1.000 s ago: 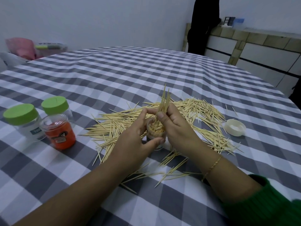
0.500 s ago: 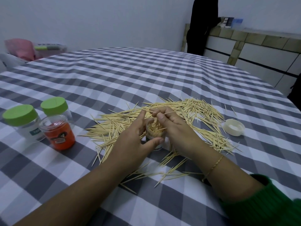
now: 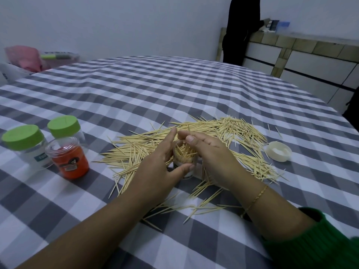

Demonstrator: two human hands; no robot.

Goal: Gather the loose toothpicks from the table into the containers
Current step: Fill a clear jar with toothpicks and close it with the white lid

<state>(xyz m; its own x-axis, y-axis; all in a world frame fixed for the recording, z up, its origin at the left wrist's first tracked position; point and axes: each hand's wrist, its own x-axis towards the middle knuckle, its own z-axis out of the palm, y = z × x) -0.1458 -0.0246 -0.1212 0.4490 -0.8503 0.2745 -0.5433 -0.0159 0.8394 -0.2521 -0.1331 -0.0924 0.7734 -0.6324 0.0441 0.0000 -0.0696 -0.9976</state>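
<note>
A wide pile of loose toothpicks point(image 3: 223, 129) lies on the grey and white checked tablecloth point(image 3: 174, 90), and more are scattered toward me. In the middle of the pile stands a small clear container point(image 3: 184, 159), partly filled with upright toothpicks. My left hand point(image 3: 157, 166) grips this container, thumb round its front and fingers up its far side. My right hand point(image 3: 211, 152) hovers over the container's mouth. A single toothpick sticks up between its thumb and index fingertip.
A white lid point(image 3: 278, 151) lies to the right of the pile. At the left stand an open orange jar point(image 3: 71, 162) and two green-lidded jars point(image 3: 22, 135) point(image 3: 63, 124). A person in black point(image 3: 242, 30) stands at a counter far back.
My right hand lowered a tall bundle of toothpicks into the container and let it drop in; only one toothpick is left at its fingertips. My left hand kept its grip on the container.
</note>
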